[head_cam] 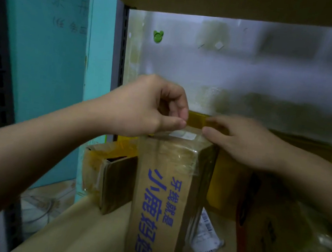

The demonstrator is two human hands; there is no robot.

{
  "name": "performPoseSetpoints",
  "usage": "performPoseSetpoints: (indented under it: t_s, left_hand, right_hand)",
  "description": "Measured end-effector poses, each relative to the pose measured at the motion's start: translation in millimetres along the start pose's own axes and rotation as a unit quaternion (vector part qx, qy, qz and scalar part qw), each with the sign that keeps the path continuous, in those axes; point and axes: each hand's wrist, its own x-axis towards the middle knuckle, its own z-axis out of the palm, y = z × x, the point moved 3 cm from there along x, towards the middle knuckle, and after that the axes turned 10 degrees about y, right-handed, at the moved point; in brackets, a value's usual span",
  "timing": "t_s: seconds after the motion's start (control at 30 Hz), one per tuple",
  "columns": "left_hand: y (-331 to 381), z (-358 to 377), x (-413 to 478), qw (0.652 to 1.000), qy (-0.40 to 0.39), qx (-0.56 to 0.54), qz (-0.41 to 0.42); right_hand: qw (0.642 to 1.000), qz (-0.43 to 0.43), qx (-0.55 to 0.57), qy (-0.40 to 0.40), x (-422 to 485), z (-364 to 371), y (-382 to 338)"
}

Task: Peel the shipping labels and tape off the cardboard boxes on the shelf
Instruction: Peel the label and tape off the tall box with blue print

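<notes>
Cardboard box (162, 198), tall and matte with blue print, stood upright mid-shelf (89, 231). Wrinkled glossy tape (177, 158) wrapped its upper part, and a smooth white label (182, 134) lay on top. Right hand (242, 143) rested straight-fingered on the top's right edge. Left hand (148, 107) pinched tape at the far edge. Peel low and slowly, since thin film probably tears.

The scene is dimly lit. Faint glare is caught on the clear tape (177, 158) atop the tall box (159, 208). Behind the box the wall (251, 73) is smeared; right of it, heavy shadow and blur are seen.
</notes>
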Motion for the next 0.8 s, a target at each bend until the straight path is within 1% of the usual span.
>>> performPoseSetpoints:
  t_s: [0.07,0.1,0.17,0.27,0.37,0.53,0.6,0.73,0.8]
  left_hand:
    - [4.4,-2.7,-1.0,1.0,-0.01,0.01,0.001]
    - [6.4,-3.5,-2.0,1.0,-0.017,0.015,0.0]
    - [9.3,-5.0,-4.4,0.999,-0.026,0.027,-0.004]
    - [13.1,-9.8,-7.0,0.999,-0.033,0.037,-0.004]
    - [15.6,-17.7,-10.0,0.999,-0.035,0.038,0.005]
    - [12.6,-30.6,-20.5,0.998,-0.05,0.007,0.026]
    - [7.9,-30.1,-26.0,0.998,-0.061,-0.002,0.03]
    - [-0.9,-22.7,-32.6,0.995,-0.087,0.023,0.035]
    - [-3.7,-21.6,-32.5,0.995,-0.083,0.035,0.032]
  right_hand:
    - [0.997,-0.04,-0.044,0.042,1.1,-7.7,-8.0]
    - [0.996,-0.065,-0.051,0.042,1.7,-10.7,-12.6]
    - [0.994,-0.1,-0.053,-0.003,4.5,-14.9,-20.1]
    - [0.991,-0.085,-0.058,-0.085,12.5,-20.5,-25.6]
    - [0.988,-0.059,-0.064,-0.128,21.2,-24.9,-29.3]
    - [0.975,-0.069,-0.118,-0.177,25.8,-29.0,-42.5]
    - [0.974,-0.068,-0.129,-0.175,25.4,-31.3,-46.6]
    - [0.971,-0.087,-0.16,-0.153,19.7,-31.2,-52.4]
    - [0.977,-0.09,-0.148,-0.122,17.2,-35.2,-54.8]
